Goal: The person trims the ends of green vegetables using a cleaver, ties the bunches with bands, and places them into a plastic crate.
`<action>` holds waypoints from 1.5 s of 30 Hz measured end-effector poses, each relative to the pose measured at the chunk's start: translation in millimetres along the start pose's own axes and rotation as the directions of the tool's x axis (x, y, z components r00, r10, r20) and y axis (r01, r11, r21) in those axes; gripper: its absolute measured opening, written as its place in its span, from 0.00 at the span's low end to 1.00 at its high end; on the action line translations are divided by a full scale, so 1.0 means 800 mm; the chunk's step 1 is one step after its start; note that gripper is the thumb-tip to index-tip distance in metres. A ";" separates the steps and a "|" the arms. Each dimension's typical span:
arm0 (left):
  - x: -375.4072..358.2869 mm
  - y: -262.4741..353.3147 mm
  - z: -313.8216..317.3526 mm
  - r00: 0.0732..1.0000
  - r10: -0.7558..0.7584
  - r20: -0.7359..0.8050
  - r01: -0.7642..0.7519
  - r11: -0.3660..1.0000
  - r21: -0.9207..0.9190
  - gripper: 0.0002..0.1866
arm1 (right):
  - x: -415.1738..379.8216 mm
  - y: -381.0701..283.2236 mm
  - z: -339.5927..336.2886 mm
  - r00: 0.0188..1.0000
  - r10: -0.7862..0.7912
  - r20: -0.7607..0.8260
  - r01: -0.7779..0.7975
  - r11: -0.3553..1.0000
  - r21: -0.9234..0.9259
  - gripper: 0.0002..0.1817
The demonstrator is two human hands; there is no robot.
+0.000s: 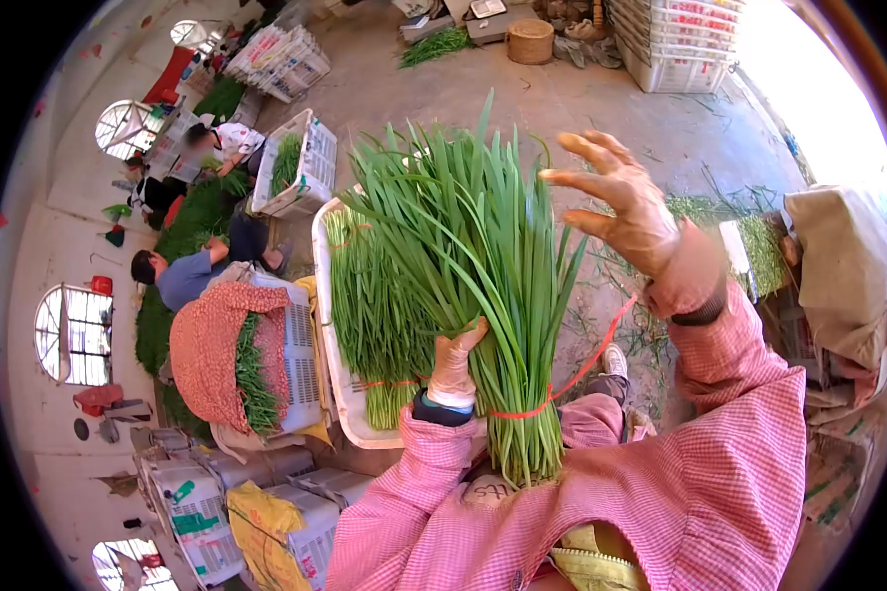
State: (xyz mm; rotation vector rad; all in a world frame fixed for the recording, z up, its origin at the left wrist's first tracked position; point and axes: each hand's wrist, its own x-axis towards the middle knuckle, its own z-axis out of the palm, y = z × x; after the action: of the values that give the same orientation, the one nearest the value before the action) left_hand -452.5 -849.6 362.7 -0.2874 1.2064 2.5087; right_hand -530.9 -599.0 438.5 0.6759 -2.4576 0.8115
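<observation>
Bundle of long green leaves (508, 286): directly in front of the person, butts at the lap, left side overlapping the white crate (324, 286) in view; whether crate or lap bears its weight cannot be told

Hands: left hand (455, 362) closed on the bundle's left side, above the tie. Right hand (621, 202) open and apart, fingers spread, beside the leaf tips on the right

Handling (judged): modest weight; stems fairly firm together, blades soft, limp and easily creased. Fresh leaves probably slick, so single ones may slide out of a loose grip. Best hold judged to be the compact stem section near the red tie (522, 413), avoiding the loose tops

Orientation: long axis runs away from the person. Pale cut ends point toward the body, tips point forward, fanning out and drooping to the left. Tie crosses the axis low on the stems; its loose length slants up toward the right sleeve (710, 335)
</observation>
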 end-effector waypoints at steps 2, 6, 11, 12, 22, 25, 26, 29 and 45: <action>-0.009 0.006 -0.008 0.997 -0.044 0.059 0.042 0.999 0.025 0.18 | 0.025 -0.031 0.025 0.994 -0.068 0.082 0.068 0.998 0.004 0.22; -0.016 0.005 -0.008 0.993 -0.026 0.114 0.025 1.000 0.017 0.18 | 0.043 -0.056 0.035 0.948 -0.037 0.317 0.047 0.999 -0.025 0.24; -0.009 0.005 0.012 0.988 -0.067 0.137 0.062 0.997 0.038 0.18 | 0.048 -0.054 0.018 0.910 -0.073 0.409 0.117 0.990 -0.084 0.13; -0.006 0.003 0.018 0.990 -0.052 0.133 0.049 0.998 0.026 0.19 | 0.046 -0.050 0.018 0.913 -0.068 0.402 0.107 0.991 -0.076 0.13; 0.046 -0.031 0.066 0.999 0.020 -0.040 -0.002 0.911 0.413 0.19 | -0.040 0.071 -0.059 0.813 0.437 -0.385 -0.534 0.824 -0.190 0.16; 0.060 -0.050 0.074 0.997 -0.035 -0.073 0.066 0.868 0.492 0.20 | -0.049 -0.006 -0.035 0.963 0.219 -0.159 -0.251 0.942 -0.223 0.19; 0.061 -0.055 0.083 0.999 -0.035 -0.020 0.041 0.896 0.442 0.20 | -0.050 -0.020 -0.017 0.973 0.230 0.019 -0.221 0.952 -0.213 0.18; 0.069 -0.066 0.097 0.999 -0.021 0.034 0.005 0.900 0.437 0.20 | -0.054 -0.007 0.017 0.929 0.226 0.292 -0.180 0.967 -0.179 0.11; 0.072 -0.061 0.112 0.987 -0.069 0.142 0.003 0.909 0.416 0.23 | -0.046 0.002 0.013 0.846 0.306 0.437 -0.251 0.951 -0.181 0.08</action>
State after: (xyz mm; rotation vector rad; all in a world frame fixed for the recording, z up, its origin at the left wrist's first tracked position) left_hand -489.6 -738.5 365.2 -0.0062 1.6067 2.1243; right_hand -506.4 -593.4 410.0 0.5154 -3.0673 0.6548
